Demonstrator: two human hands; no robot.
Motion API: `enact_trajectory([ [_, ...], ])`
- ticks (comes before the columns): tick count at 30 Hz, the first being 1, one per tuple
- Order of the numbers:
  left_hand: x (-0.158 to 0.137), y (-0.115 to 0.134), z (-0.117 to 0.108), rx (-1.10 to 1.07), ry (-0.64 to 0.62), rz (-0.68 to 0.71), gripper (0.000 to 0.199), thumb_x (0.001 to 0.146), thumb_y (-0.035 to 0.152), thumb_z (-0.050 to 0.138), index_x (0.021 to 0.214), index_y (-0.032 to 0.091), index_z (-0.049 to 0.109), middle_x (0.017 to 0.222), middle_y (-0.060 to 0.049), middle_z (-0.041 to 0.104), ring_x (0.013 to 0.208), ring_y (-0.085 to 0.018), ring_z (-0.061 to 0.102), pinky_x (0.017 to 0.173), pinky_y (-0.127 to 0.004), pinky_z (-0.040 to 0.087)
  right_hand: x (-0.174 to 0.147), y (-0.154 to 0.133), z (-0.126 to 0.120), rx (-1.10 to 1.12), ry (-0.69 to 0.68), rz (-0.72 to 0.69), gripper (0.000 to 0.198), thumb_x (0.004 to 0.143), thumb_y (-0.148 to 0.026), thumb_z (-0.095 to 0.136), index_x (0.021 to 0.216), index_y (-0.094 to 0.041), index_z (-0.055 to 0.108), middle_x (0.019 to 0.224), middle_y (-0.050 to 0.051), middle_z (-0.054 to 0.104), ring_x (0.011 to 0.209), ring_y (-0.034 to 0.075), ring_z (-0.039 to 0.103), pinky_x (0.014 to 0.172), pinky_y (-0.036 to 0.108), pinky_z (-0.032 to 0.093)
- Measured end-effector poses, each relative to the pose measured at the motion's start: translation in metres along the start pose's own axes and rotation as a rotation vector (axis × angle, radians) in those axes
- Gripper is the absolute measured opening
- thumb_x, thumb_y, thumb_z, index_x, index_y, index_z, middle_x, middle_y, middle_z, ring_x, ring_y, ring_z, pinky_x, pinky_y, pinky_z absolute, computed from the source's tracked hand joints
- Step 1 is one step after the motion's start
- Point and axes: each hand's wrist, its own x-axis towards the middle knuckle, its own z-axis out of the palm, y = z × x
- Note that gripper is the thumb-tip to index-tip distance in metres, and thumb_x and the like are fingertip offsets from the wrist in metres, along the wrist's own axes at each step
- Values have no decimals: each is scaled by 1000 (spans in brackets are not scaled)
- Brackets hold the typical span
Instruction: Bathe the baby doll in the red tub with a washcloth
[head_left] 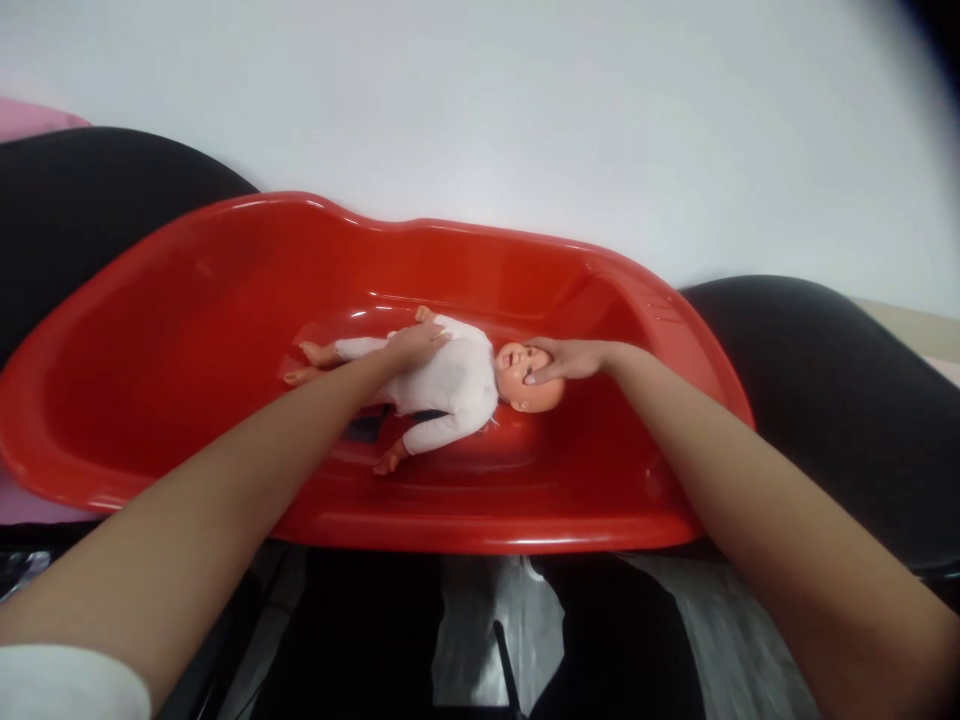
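Doll (pixel 446 378) lies face up inside a red tub (pixel 225 300), between the two grips, its feet reaching past the left grip and its head under the right grip. The left grip (pixel 416 345) rests on the doll's white-clothed torso; its fingers are partly tucked from sight, so I cannot tell whether they pinch the cloth. The right grip (pixel 574 358) spans the crown and forehead, thumb and fingers spread apart against the head; whether they press is unclear. The palm hides the top of the head, and the left forearm covers part of the nearer leg. One doll arm extends just beyond the left grip; the other bends toward the wearer. A dark patch (pixel 367 425) beside the torso, nearer than the left grip, is hard to make out. Both forearms cross and hide stretches of the near rim. Black rounded panels (pixel 97 190) flank the grips well out to either side, cut off by the frame. Beyond both grips rises a white wall (pixel 480 110). Far left of the left grip, a pink object (pixel 34 120) is cut off at the edge.
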Motion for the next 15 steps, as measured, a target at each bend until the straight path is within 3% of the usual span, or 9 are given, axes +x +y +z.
enact_trajectory([
  [5,-7,-21,-8,-49,7,-82,59,93,55,24,131,19,53,130,-10,58,122,-28,50,102,-39,36,-4,-3,0,30,-3,5,92,64,-62,71,141,-27,34,144,7,45,128,31,47,108,42,42],
  [8,-12,-39,-13,-20,21,-139,58,93,55,24,120,20,61,121,-10,64,114,-28,56,96,-39,41,-4,-3,0,25,-8,11,92,64,-63,70,141,-28,34,144,7,45,129,32,46,108,44,41],
  [15,-42,-92,-29,112,103,-477,53,91,52,27,113,18,61,116,-15,63,104,-32,58,87,-45,45,-1,0,-2,9,-14,1,93,64,-65,69,141,-27,34,144,7,45,129,32,46,109,44,40],
])
